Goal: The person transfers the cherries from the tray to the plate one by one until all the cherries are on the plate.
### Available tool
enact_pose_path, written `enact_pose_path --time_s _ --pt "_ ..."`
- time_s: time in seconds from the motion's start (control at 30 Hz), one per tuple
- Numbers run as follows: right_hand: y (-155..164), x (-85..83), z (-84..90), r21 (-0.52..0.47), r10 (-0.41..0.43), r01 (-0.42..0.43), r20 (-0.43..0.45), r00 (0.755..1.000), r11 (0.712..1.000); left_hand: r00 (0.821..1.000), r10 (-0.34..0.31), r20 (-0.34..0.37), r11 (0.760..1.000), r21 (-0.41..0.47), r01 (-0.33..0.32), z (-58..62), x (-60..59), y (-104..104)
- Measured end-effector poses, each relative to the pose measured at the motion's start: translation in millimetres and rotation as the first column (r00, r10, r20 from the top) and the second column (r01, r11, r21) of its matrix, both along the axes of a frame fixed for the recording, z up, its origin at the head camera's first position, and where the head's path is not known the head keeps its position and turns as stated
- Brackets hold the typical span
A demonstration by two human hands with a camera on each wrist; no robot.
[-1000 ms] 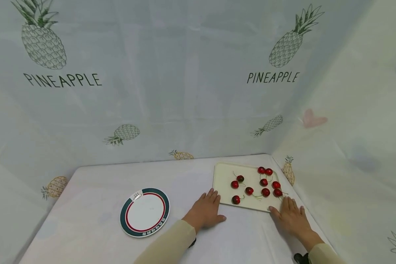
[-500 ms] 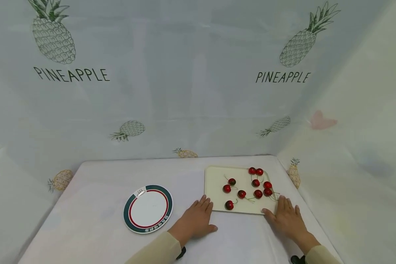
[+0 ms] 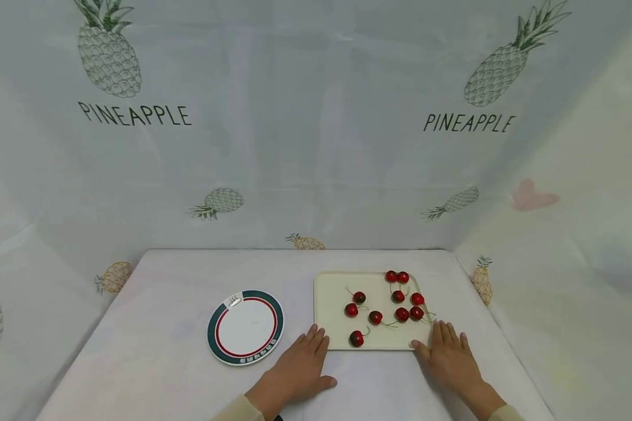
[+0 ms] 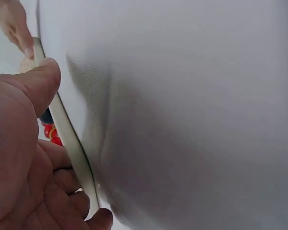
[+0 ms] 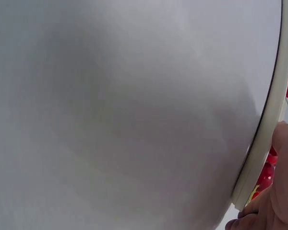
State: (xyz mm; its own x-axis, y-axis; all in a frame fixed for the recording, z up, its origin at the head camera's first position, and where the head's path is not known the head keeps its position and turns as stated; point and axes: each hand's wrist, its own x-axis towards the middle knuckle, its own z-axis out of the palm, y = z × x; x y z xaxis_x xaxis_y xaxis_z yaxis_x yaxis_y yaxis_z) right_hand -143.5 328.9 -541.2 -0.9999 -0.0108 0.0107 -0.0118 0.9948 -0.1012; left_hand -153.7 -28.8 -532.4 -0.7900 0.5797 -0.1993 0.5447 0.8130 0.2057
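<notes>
Left hand [image 3: 295, 371]: fingers straight and together, thumb apart, fingertips at the cream tray's [image 3: 329, 286] near left corner. Right hand [image 3: 451, 363]: fingers straight, thumb apart, at the near right corner. Tray sits just beyond and between both hands, toward the table's [image 3: 158, 351] right edge, carrying ten cherries [image 3: 375, 317]. Plate [image 3: 246, 327] lies left.

Between plate [image 3: 246, 327] and tray [image 3: 330, 292] a strip of worktop [image 3: 299, 292] gives passage (the left hand [image 3: 299, 365] blocks its near end).
</notes>
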Motion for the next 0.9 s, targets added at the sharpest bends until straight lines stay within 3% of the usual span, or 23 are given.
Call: enact_pose_path --time_s 0.27,0.5,0.9 --pt "-19 6.8 -0.3 0.013 0.030 -0.030 -0.004 1.000 0.999 0.999 0.014 0.032 1.000 0.001 -0.014 -2.6 14.2 -22" --pt "-31 14.3 -0.6 0.004 0.049 -0.049 -0.028 0.998 0.999 1.000 0.003 0.013 1.000 -0.009 -0.003 -0.1 25.3 -36" --pt "-44 26.7 -6.5 0.011 0.038 -0.038 -0.037 0.999 0.999 0.998 0.027 0.048 1.000 -0.005 -0.027 -2.0 34.7 -48"
